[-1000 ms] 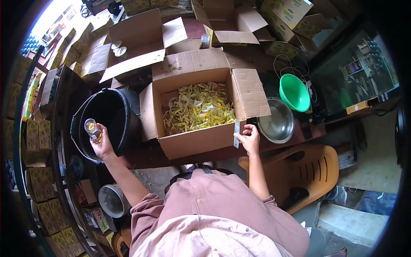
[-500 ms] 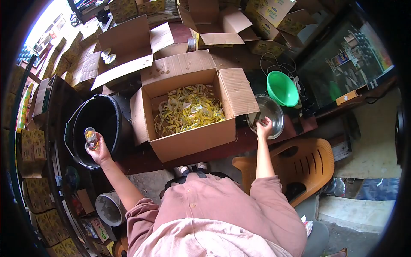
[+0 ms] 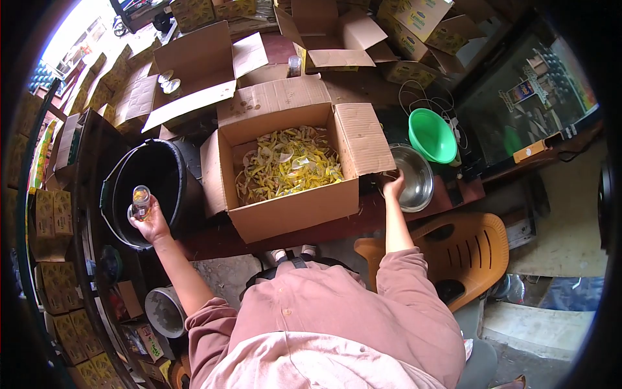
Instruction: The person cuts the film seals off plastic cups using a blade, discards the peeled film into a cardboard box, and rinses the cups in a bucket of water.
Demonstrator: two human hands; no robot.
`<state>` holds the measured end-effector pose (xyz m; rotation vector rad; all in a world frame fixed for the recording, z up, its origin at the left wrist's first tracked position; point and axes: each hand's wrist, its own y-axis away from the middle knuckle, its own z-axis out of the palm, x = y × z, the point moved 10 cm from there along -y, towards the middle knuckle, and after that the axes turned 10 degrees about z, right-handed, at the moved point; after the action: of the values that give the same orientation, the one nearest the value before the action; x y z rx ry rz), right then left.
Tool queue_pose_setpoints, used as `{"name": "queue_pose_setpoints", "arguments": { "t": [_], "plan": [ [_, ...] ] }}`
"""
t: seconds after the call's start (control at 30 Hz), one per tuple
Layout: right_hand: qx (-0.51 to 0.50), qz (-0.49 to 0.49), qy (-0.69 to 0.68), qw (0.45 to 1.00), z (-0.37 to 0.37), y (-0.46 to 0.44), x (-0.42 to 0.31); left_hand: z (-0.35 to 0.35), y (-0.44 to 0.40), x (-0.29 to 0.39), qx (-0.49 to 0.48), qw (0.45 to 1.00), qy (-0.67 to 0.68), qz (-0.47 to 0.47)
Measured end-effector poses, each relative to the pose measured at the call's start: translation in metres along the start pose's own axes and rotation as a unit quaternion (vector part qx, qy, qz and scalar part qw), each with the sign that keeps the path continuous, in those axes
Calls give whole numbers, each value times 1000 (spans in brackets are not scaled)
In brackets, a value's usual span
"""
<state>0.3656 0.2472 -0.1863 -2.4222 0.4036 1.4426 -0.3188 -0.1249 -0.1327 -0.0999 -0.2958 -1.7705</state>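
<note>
Clasping a jar (image 3: 140, 197), left hand (image 3: 153, 224) flanks a carton (image 3: 297, 212) of yellow scraps (image 3: 291, 162); right hand (image 3: 394, 186), grip unclear.

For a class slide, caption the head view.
Left hand holding clear cylindrical jar near round black bucket, right hand near round silver metal bowl.

Both arms (image 3: 184, 267) are outstretched, left hand (image 3: 153, 224) curled.

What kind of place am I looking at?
Probably a packing workshop or storeroom: yellow cartons stand stacked along the left, an open cardboard box holds a heap of yellow pieces, and the left hand holds a jar.
</note>
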Motion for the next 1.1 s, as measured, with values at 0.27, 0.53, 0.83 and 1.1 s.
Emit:
{"name": "queue_pose_setpoints", "arguments": {
  "t": [0.27, 0.53, 0.83, 1.1],
  "plan": [
    [-14, 5, -3, 1000, 10, -11, 24, 5, 4, 3, -5, 999, -35, 26],
    [-26, 19, -16, 999, 7, -8, 18, 9, -4, -9, -75, 992, 59, -84],
    [228, 22, -52, 972, -83, 32, -13, 71, 37, -33, -11, 972, 174, -154],
    [130, -163, -204, 957, -53, 71, -190, 85, 75, -49, -47, 967, 147, -202]
  ]
}}
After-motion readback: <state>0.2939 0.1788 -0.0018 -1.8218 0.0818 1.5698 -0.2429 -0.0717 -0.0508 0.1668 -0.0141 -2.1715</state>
